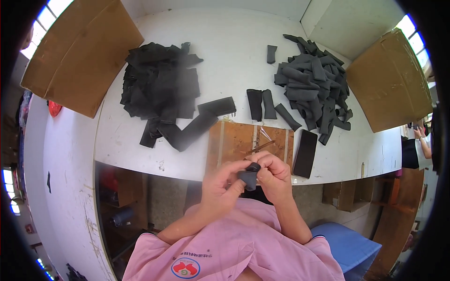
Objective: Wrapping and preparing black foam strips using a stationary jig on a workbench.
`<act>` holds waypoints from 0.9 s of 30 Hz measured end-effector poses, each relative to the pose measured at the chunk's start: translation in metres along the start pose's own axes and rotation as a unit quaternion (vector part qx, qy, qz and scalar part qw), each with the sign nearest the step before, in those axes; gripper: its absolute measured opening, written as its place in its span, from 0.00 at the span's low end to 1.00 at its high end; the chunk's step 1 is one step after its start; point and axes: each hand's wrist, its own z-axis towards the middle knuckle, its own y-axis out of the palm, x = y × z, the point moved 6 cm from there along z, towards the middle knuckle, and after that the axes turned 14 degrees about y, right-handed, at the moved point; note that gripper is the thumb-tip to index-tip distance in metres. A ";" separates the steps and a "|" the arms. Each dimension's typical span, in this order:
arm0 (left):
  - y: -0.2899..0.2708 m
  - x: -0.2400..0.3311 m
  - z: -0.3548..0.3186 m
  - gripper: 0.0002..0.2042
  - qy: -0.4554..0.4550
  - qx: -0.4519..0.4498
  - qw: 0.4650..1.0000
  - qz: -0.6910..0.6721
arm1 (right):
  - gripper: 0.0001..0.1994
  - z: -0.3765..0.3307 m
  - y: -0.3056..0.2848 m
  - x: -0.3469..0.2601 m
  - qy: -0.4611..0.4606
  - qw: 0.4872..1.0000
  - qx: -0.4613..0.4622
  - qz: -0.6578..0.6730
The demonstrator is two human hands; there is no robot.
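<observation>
Close to my body, just past the table's front edge, both hands hold a small dark grey fabric piece (249,180) that looks folded or rolled. My left hand (220,185) pinches it from the left, fingers bent round it. From the right, my right hand (276,180) grips its upper edge between thumb and fingers. Beyond the hands lies a brown board (229,143) bearing a thin brown stick-like tool (260,147) and a slim metal tool (265,134). Past the board rest a black fabric tube (254,105) and two dark grey ones (269,104).
A heap of flat black fabric pieces (159,84) covers the table's left, with strips trailing toward the board. Dark grey tubes (307,77) are heaped at right. A black phone (305,153) lies beside the board. Cardboard boxes (84,56) stand on both sides; a blue-covered seat (349,243) is lower right.
</observation>
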 end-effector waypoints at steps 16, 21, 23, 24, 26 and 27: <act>0.034 0.008 0.062 0.16 -0.159 -0.024 0.739 -0.654 | 0.09 0.028 -0.011 -0.052 0.158 0.984 0.027 -0.078; 0.005 -0.078 0.040 0.14 -0.247 0.096 0.805 -0.531 | 0.09 0.034 -0.049 0.009 0.191 0.981 0.027 0.013; -0.003 -0.066 0.047 0.14 -0.168 0.102 0.935 -0.295 | 0.09 0.040 -0.051 0.004 0.205 0.978 0.036 -0.015; -0.010 -0.049 0.056 0.15 -0.072 0.099 0.992 -0.039 | 0.09 0.043 -0.053 0.001 0.219 0.974 0.044 -0.046; -0.019 -0.019 0.069 0.15 0.080 0.044 0.971 0.219 | 0.09 0.046 -0.052 -0.013 0.188 0.974 0.061 -0.113; -0.011 -0.005 0.074 0.14 0.162 -0.034 0.961 0.221 | 0.10 0.045 -0.049 -0.018 0.162 0.968 0.072 -0.180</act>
